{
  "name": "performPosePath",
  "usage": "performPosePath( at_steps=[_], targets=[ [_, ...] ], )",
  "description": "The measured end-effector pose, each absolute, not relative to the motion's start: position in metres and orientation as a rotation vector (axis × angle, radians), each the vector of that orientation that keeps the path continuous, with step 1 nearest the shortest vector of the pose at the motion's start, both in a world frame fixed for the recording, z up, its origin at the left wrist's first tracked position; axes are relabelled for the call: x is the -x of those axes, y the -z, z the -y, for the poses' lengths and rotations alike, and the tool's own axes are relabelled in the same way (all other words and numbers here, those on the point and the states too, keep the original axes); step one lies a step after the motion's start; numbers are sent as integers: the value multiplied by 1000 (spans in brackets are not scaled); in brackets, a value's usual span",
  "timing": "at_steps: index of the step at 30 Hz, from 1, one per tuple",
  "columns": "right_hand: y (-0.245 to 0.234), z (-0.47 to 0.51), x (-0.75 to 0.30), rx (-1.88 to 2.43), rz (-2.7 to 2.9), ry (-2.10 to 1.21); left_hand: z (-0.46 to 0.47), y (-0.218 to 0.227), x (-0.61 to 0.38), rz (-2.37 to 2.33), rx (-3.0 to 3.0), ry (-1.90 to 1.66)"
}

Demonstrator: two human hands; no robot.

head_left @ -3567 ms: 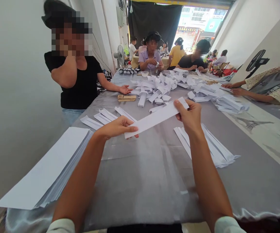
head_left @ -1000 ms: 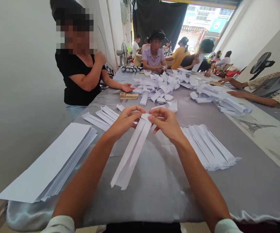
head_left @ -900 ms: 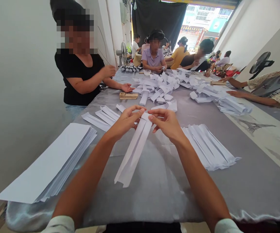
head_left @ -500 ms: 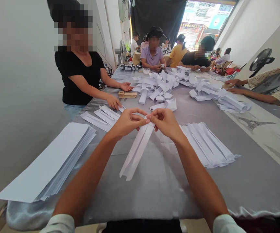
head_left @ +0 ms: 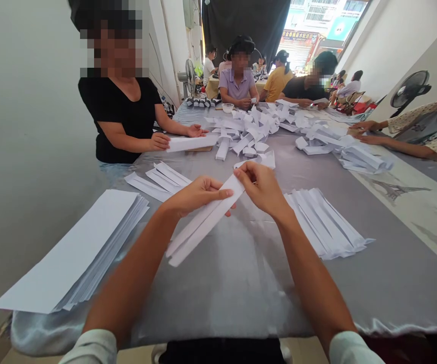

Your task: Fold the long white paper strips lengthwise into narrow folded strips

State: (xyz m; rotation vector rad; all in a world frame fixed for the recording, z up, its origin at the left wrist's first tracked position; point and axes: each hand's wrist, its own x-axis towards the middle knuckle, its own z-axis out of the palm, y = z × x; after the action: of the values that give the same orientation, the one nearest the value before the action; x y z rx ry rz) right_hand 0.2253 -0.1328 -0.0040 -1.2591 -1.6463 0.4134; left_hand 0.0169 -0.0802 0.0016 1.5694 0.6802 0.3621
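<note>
Between my two hands is a long folded paper strip [head_left: 203, 225], white, with a lengthwise slit down its middle; it slants from upper right to lower left above the table. My left hand [head_left: 205, 196] is closed on it, thumb on top and fingers underneath. At the strip's upper right end, my right hand [head_left: 257, 184] pinches the paper between thumb and fingers. To the right lies a row of folded strips [head_left: 324, 225], overlapping one another. Several more folded strips [head_left: 161, 179] lie beyond my left hand.
A stack of flat white paper [head_left: 78, 247] lies at the left on the grey tablecloth [head_left: 233, 298]. Farther back is a heap of folded paper pieces [head_left: 256, 129]. A co-worker in black [head_left: 123, 116] at the left holds a paper strip [head_left: 190, 143] over a wooden block. Other people sit around the table.
The strip in my hands has swung its lower end to the left. My left hand has slid down along it. The co-worker at the left has lifted a strip over the wooden block.
</note>
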Motion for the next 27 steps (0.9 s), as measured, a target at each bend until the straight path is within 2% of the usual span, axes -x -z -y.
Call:
performPosePath(
  at_steps=[7,13,19,24,27],
  targets=[
    [8,120,-264,1330,1375,-249,70,-11,2,-728,-1580,-185],
    [13,113,-297,1358,1162,-110,56,-11,18,-784,-1696,-279],
    [7,122,-291,1275,1197,-419,43,-5,34,-881,-1660,-588],
    [-5,135,-285,1217,1376,-715,31,-1,34,-966,-1353,-1199],
    [-3,132,-277,1132,1331,-772,33,-3,23,-901,-1181,-1435]
  ],
)
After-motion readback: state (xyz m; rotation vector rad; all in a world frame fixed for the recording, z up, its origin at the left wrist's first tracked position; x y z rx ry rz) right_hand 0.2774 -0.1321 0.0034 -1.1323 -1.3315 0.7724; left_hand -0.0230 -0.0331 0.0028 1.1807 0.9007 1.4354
